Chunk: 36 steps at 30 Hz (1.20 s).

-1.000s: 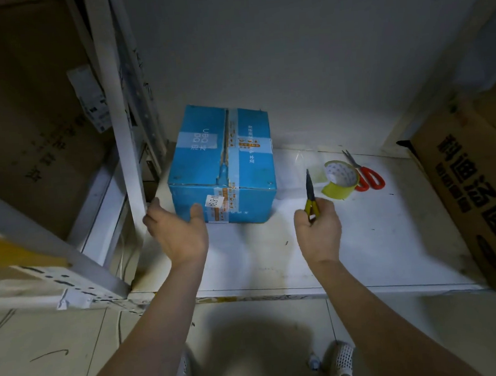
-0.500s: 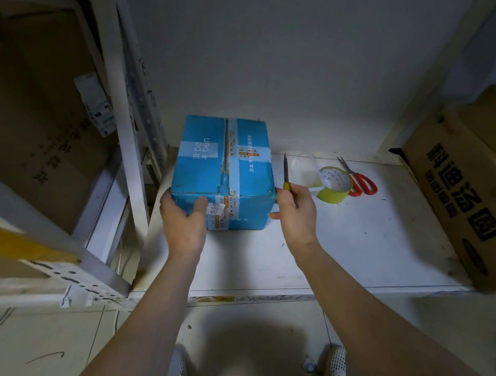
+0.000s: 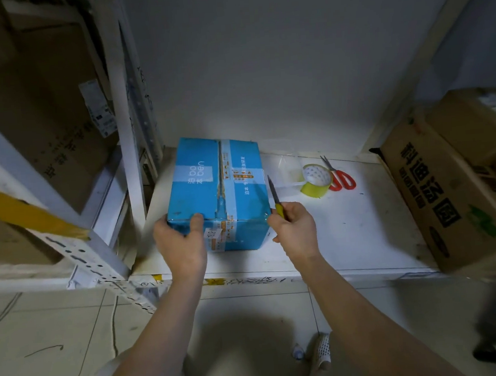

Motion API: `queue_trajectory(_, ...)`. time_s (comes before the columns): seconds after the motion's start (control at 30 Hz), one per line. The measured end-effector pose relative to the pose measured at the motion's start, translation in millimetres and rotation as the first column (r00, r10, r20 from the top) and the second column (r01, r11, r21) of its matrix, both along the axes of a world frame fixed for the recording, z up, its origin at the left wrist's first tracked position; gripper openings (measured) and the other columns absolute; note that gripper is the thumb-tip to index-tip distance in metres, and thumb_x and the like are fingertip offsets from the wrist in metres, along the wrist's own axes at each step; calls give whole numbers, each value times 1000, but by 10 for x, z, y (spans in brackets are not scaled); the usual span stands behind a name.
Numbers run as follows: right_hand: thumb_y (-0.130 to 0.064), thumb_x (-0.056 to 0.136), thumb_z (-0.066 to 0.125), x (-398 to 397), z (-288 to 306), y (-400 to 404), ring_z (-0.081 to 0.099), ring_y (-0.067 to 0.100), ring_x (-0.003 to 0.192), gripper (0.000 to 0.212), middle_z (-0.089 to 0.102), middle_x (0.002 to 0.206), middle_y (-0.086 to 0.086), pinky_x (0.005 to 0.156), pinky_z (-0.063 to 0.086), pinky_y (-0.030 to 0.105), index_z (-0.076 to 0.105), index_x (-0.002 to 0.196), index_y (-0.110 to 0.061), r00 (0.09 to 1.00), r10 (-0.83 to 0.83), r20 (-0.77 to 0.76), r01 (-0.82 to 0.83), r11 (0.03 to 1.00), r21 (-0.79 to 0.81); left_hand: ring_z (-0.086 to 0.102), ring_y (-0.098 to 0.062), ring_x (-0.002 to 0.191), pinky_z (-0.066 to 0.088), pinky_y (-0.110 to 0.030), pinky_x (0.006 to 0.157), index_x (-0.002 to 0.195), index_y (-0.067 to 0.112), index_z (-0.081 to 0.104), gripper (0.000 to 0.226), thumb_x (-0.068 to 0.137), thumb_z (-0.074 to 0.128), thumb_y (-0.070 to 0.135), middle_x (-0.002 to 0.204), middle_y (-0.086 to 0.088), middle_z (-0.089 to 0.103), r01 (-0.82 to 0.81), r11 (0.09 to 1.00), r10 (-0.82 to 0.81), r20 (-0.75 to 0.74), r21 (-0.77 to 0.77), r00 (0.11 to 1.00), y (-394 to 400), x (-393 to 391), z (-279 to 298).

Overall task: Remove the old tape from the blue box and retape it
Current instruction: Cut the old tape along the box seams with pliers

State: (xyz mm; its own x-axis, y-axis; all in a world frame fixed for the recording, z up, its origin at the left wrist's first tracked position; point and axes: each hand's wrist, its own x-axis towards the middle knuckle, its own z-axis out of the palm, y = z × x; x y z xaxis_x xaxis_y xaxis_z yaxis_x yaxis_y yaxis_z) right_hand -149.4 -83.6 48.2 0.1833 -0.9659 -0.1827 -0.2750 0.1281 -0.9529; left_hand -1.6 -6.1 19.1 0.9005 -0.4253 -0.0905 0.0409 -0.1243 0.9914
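head view | blue box (image 3: pixel 214 187) on white shelf (image 3: pixel 361 232), left side, old tape (image 3: pixel 226 183) down its middle | left hand (image 3: pixel 180 245) grips near-left corner | right hand (image 3: pixel 295 228) grasps yellow-handled cutter (image 3: pixel 274 193), blade pointing far, fingers probably touching box's right edge | step: steady box, keep blade shallow along seam | tape roll (image 3: pixel 316 180), red scissors (image 3: pixel 340 177) right of box

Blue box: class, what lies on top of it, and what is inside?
On the blue box, old tape runs along the centre seam, and the left hand has its thumb over the near edge. The flaps are closed, so the contents are hidden.
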Motion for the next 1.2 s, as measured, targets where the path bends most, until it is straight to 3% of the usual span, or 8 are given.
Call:
queue_trajectory(0.1,-14,85,62,-68,46,12,56,13,74,10,62,87,6,60,48,21,54,87,-19,999,20,-27,-20,1000,-6,57,-20,113,54,-44,88,111,22,40,38,84,66,28,124,-6,54,20,999,-20,-3,44,1000,39,-20,16)
queue_trajectory(0.2,-18,83,64,-227,83,39,57,17,75,21,61,90,0,66,52,26,56,102,-23,983,49,-175,-62,996,-68,40,-31,130,36,-54,105,135,13,34,63,83,63,34,140,-13,41,-47,958,-48,319,282,946,72,-77,81)
queue_trajectory(0.3,-27,82,64,-442,111,118,57,15,82,44,57,99,-11,80,53,31,52,124,-30,876,86,-475,-194,963,-185,25,-34,140,16,-54,112,137,12,42,55,86,59,22,148,-14,34,-24,896,-327,696,443,639,81,-280,200)
queue_trajectory(0.37,-32,82,63,-563,121,191,54,10,88,49,55,103,-12,81,49,26,50,129,-31,790,82,-608,-275,933,-232,33,-35,137,21,-60,111,129,11,55,46,83,62,9,142,-12,46,111,865,-480,738,490,474,33,-411,204)
queue_trajectory(0.47,-34,82,62,-674,103,282,49,6,89,50,53,102,-12,78,46,23,50,131,-32,714,90,-695,-364,895,-258,38,-33,135,26,-60,110,125,8,60,47,79,65,1,137,-9,53,168,766,-635,687,621,354,-7,-501,156)
queue_trajectory(0.57,-35,81,60,-684,84,311,46,6,87,49,48,95,-14,78,46,24,51,129,-32,681,101,-726,-418,867,-271,34,-28,138,17,-53,116,132,13,54,50,83,62,6,140,-5,50,152,713,-691,651,684,314,-1,-521,134)
queue_trajectory(0.77,-39,83,60,-605,73,288,48,8,88,49,51,98,-12,80,49,25,50,131,-30,672,80,-736,-438,844,-308,35,-29,137,19,-52,116,131,18,55,53,80,66,8,138,-5,52,123,699,-706,653,704,275,26,-523,162)
queue_trajectory(1.2,-41,85,58,-596,121,228,53,10,101,53,57,112,-10,84,48,23,46,136,-31,608,100,-787,-511,808,-292,52,-31,122,36,-55,105,115,16,66,53,66,78,4,123,-1,64,105,759,-640,707,642,301,33,-515,145)
